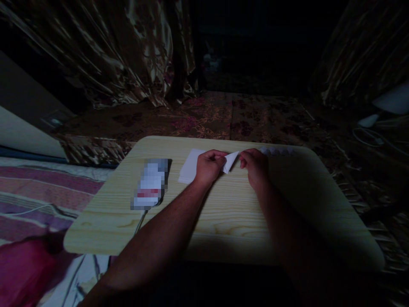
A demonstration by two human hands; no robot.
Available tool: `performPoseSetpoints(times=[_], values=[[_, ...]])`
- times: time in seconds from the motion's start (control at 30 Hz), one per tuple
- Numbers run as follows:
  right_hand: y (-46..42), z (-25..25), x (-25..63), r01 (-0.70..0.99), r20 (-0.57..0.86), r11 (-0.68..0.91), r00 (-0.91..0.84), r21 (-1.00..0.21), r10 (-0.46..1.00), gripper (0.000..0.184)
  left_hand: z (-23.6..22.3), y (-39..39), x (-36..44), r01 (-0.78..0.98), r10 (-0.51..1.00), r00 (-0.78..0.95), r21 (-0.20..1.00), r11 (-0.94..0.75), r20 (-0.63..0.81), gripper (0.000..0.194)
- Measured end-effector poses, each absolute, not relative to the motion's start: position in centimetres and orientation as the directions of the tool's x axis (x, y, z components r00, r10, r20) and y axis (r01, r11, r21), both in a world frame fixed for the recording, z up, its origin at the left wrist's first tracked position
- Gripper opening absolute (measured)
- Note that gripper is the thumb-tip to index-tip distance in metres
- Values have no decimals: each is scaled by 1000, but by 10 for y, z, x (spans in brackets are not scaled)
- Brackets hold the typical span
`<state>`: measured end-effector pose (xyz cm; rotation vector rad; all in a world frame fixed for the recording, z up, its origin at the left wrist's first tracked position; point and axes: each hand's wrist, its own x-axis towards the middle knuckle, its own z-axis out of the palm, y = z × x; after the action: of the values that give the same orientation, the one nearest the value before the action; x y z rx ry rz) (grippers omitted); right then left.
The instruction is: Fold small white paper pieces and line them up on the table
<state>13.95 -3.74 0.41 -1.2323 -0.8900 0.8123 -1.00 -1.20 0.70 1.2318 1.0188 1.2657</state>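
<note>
A: One folded paper (pixel 230 161), small, white, pointed, is held over the far middle of the table (pixel 223 213), between the two hands.

B: How is it gripped?

A: It is pinched on its left end by the left hand (pixel 209 167), whose fingers are curled tight around it. Its right tip is met by the right hand (pixel 254 167), fingers drawn narrow; whether the tip is actually pinched there cannot be told in the dim light.

B: What is listed nearest?

A: A stack of sheets (pixel 189 168), white, lies flat on the table just left of the left hand, partly covered by it. A row of folded pieces (pixel 276 150), pale, is ranged along the far edge, just beyond the right hand.

B: And farther out?

A: A blurred-out item (pixel 151 184), grey and white with a red band, is laid on the table's left part, with a cord (pixel 140 221) running off the near edge. A striped cloth (pixel 38 192) is seen to the left, a patterned rug (pixel 223 115) beyond the table, and curtains (pixel 111 51) behind.
</note>
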Motion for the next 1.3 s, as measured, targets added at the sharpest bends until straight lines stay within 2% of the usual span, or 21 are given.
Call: performPoseSetpoints(times=[0.07, 0.27, 0.37, 0.5, 0.6, 0.77, 1.03, 1.3], values=[[-37, 4, 141, -51, 112, 150, 443, -987, 890, 17, 7, -12, -10, -122, 992, 74, 988, -90, 100, 16], [-41, 2, 136, -48, 51, 66, 268, -997, 962, 28, 9, -14, -9, -103, 989, 103, 990, -93, 104, 16], [-40, 1, 137, -16, 78, 86, 286, -996, 955, 27, 8, -12, -11, -94, 989, 97, 990, -103, 112, 17], [-37, 1, 142, -57, 73, 101, 372, -993, 925, 23, 6, -7, -15, -93, 994, 49, 991, -97, 102, 17], [-37, 2, 142, -86, 42, 76, 340, -993, 939, 25, 6, -6, -15, -97, 994, 50, 991, -97, 102, 17], [-42, 2, 135, -9, 56, 58, 181, -998, 982, 31, 7, -11, -11, -135, 988, 114, 987, -85, 101, 17], [-41, -3, 135, 70, 133, 121, 219, -990, 967, 28, 3, -9, -11, -149, 987, 127, 985, -84, 103, 17], [-42, -1, 133, 123, 119, 97, 188, -988, 975, 28, 2, -9, -10, -175, 990, 110, 982, -73, 93, 16]])
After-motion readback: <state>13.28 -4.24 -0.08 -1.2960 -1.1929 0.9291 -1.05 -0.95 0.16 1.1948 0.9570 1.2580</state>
